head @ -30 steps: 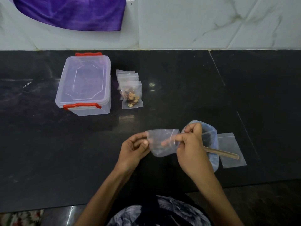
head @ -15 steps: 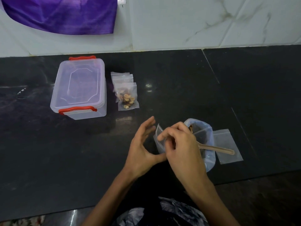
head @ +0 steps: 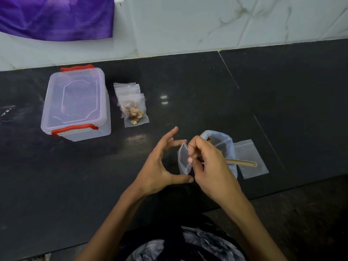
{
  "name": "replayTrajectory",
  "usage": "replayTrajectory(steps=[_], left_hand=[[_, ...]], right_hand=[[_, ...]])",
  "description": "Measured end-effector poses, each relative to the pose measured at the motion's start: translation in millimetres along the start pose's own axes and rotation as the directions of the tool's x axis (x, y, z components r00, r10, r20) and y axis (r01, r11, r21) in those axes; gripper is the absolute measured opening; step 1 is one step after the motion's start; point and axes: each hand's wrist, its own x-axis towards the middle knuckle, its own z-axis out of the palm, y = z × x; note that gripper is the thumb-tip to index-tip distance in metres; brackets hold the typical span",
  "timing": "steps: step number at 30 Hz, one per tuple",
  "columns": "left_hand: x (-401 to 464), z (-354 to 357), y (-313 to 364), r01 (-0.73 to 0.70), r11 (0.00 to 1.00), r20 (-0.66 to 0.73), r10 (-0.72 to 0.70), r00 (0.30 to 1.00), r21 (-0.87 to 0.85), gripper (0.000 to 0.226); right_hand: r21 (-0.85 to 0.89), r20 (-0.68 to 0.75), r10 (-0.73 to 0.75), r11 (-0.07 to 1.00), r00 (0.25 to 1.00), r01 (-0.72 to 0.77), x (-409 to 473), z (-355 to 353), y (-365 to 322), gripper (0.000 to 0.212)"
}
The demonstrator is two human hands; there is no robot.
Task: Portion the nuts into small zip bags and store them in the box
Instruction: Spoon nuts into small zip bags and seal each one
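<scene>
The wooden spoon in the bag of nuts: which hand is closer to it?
Right. The right hand lies just over the wooden spoon, holding a small bag; the left hand is farther, across that bag.

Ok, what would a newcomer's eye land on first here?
Both hands mid-counter: the right hand pinches a small empty zip bag, the left hand open beside it. Behind them stands the nut bag with a wooden spoon. Far left: the lidded box, filled bags alongside.

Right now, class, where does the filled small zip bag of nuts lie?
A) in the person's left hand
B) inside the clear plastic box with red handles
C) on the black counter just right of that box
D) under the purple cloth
C: the filled small zip bag of nuts lies on the black counter just right of the lidded clear plastic box with red handles.
</scene>
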Motion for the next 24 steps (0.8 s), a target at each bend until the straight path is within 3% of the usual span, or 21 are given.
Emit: replayTrajectory(steps=[8, 12, 15, 17, 19, 21, 24], left_hand=[[-1, 2, -1, -0.041, 0.994, -0.157, 0.057, 0.986, 0.103, 0.063], [0, 6, -2, -0.036, 0.997, -0.188, 0.048, 0.981, 0.067, 0.061], [0, 9, -5, -0.006, 0.999, -0.193, 0.014, 0.981, 0.041, 0.064], [0, 10, -6, 0.014, 1.0, -0.191, -0.01, 0.982, 0.019, 0.068], [2, 11, -7, 0.022, 1.0, -0.182, -0.023, 0.983, -0.008, 0.071], [3, 13, -7, 0.035, 0.998, -0.167, -0.043, 0.985, -0.053, 0.068], [4, 16, -9, 0.042, 0.995, -0.163, -0.057, 0.985, -0.095, 0.064]], right_hand=[[-0.089, -0.166, -0.035, 0.996, 0.986, 0.02, -6, 1, 6, 0.041], [0.042, -0.139, 0.115, 0.993, 0.984, -0.11, -8, -20, 12, 0.013], [-0.264, -0.22, 0.253, 0.915, 0.942, -0.307, -11, -50, 33, 0.011], [-0.539, -0.203, 0.389, 0.722, 0.899, -0.434, -14, -67, 44, 0.026], [-0.661, -0.15, 0.528, 0.575, 0.836, -0.482, -15, -76, 51, 0.037], [-0.623, -0.11, 0.57, 0.599, 0.814, -0.503, -16, -78, 56, 0.034], [-0.399, -0.105, 0.517, 0.76, 0.849, -0.513, -18, -78, 57, 0.017]])
